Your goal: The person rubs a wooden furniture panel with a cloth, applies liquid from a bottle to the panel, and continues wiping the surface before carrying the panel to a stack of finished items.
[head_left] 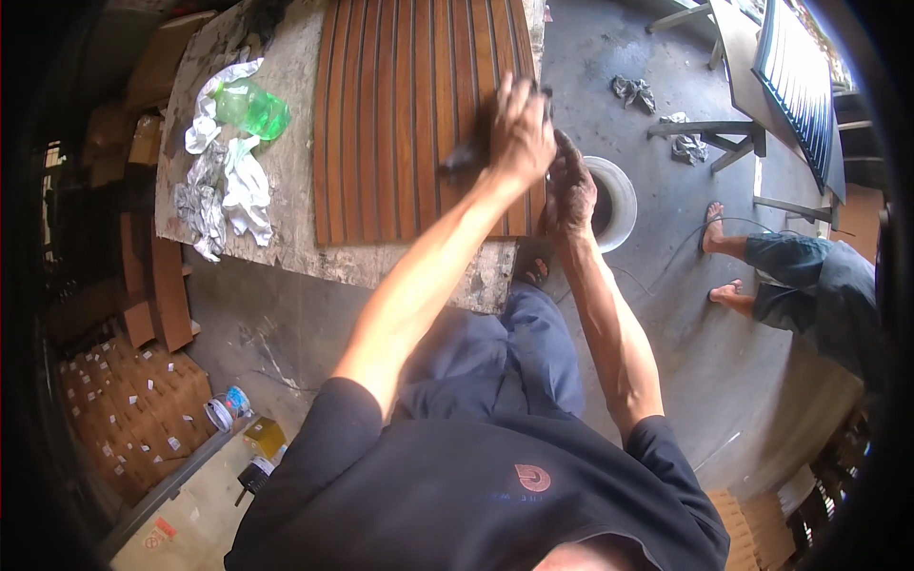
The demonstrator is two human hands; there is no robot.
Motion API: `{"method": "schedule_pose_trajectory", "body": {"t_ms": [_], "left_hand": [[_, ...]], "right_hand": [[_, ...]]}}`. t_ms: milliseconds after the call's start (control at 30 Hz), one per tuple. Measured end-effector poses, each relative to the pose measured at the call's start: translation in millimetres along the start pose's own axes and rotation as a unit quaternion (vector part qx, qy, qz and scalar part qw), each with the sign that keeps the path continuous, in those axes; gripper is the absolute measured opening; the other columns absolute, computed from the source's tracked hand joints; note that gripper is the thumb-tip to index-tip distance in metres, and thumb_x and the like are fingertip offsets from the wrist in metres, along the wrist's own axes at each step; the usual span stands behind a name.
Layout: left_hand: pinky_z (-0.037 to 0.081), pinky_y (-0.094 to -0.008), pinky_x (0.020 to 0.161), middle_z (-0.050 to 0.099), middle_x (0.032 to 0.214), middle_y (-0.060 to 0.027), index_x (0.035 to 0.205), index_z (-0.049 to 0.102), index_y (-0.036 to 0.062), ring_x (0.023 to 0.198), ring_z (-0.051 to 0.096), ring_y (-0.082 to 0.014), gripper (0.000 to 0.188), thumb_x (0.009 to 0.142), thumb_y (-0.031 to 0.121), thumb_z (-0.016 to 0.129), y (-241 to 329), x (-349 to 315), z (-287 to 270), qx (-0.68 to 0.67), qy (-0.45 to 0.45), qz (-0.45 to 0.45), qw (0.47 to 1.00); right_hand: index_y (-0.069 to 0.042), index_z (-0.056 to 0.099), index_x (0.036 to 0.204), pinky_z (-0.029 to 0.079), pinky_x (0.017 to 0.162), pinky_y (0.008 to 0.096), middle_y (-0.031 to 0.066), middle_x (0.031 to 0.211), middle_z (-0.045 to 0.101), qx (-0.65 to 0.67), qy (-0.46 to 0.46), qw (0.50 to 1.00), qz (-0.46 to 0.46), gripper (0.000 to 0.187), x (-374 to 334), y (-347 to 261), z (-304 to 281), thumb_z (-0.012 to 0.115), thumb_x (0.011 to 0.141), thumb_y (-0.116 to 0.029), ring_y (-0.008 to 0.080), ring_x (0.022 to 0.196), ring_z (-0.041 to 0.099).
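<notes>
A slatted reddish-brown wooden panel [400, 124] lies on a worn, paint-stained table [286, 205]. My left hand [522, 133] is over the panel's right side, its fingers closed on a dark cloth [466, 155] pressed against the slats. Motion blurs the cloth, and the hand covers much of it. Close beside it, my right hand [573, 193], darkly stained, grips the panel's right edge; part of its fingers is hidden. Just right of that hand, a white bucket [621, 205] with dark contents stands on the floor.
Left on the table are a green plastic bottle [252, 108] and crumpled white rags [248, 195]. More rags [635, 92] lie on the floor. At right, another person's legs [781, 262] are near a stand with a dark slatted panel [795, 86]. A thin cable [666, 266] crosses the floor.
</notes>
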State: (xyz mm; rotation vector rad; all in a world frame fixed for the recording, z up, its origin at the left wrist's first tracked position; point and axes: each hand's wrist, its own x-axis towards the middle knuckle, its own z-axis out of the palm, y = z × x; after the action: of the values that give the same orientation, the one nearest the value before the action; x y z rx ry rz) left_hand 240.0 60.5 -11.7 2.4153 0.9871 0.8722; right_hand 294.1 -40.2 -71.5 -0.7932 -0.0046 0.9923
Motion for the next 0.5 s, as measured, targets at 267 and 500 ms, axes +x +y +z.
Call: {"method": "schedule_pose_trajectory", "body": {"t_ms": [267, 500], "left_hand": [[0.035, -0.0533, 0.117, 0.051, 0.142, -0.0289, 0.118, 0.063, -0.0071, 0.143, 0.037, -0.0499, 0.030, 0.089, 0.000, 0.063, 29, -148, -76, -0.049, -0.039, 0.011, 0.998], [0.037, -0.0537, 0.115, 0.053, 0.135, -0.0316, 0.111, 0.064, -0.0068, 0.135, 0.043, -0.0529, 0.025, 0.089, 0.006, 0.061, -13, -8, -15, 0.016, 0.098, -0.009, 0.995]], "right_hand": [[0.003, 0.051, 0.140, 0.037, 0.113, 0.0392, 0.0160, 0.132, 0.062, -0.062, 0.037, 0.997, -0.010, 0.043, -20, -8, 19, 0.044, 0.107, -0.023, 0.0253, 0.126, 0.054], [0.002, 0.058, 0.134, 0.045, 0.104, 0.0375, 0.0171, 0.130, 0.064, -0.371, -0.016, 0.921, -0.115, 0.037, -33, -11, 37, 0.046, 0.105, -0.017, 0.0298, 0.117, 0.062]]}}
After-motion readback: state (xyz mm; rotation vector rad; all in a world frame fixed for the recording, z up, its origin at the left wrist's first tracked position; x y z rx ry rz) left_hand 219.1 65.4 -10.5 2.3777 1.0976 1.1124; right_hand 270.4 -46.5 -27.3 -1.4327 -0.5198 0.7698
